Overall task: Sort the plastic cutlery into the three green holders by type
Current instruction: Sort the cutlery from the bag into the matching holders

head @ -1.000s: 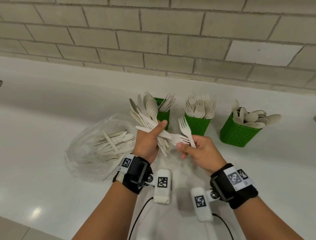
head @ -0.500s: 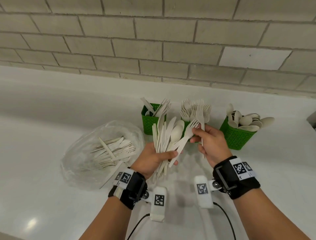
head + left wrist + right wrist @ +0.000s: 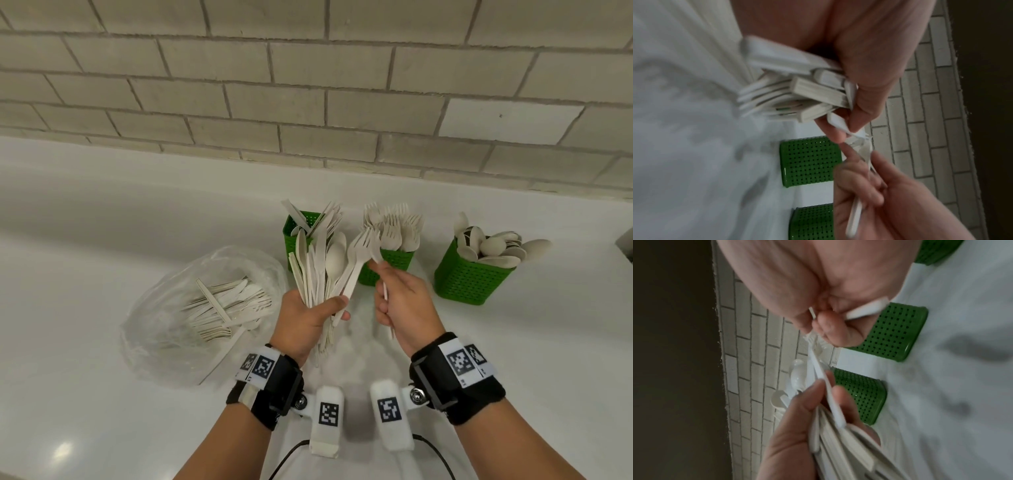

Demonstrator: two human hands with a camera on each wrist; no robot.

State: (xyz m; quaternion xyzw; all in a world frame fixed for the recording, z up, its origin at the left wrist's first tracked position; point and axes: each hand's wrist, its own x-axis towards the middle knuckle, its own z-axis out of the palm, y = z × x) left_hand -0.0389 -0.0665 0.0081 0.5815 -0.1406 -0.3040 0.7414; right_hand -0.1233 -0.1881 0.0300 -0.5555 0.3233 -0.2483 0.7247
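Note:
My left hand (image 3: 337,308) grips an upright bundle of mixed beige cutlery (image 3: 318,270), with knives, a spoon and forks fanned out. Just right of it, my right hand (image 3: 378,270) holds one fork (image 3: 386,294) by its handle and pinches the head of a second fork (image 3: 359,246) that sticks out of the bundle. In the left wrist view the right hand (image 3: 865,164) meets that fork's tines (image 3: 859,142). Behind the hands stand three green holders: knives (image 3: 291,236), forks (image 3: 397,260), spoons (image 3: 469,281).
A clear plastic bag (image 3: 191,308) with several more cutlery pieces lies on the white counter (image 3: 85,240) left of my left hand. A brick wall (image 3: 308,102) closes the back. Wrist camera cables trail toward me.
The left hand has turned its bundle from a slanted lie to upright. The right hand has risen with its fork and now pinches a fork head at the bundle's right side.

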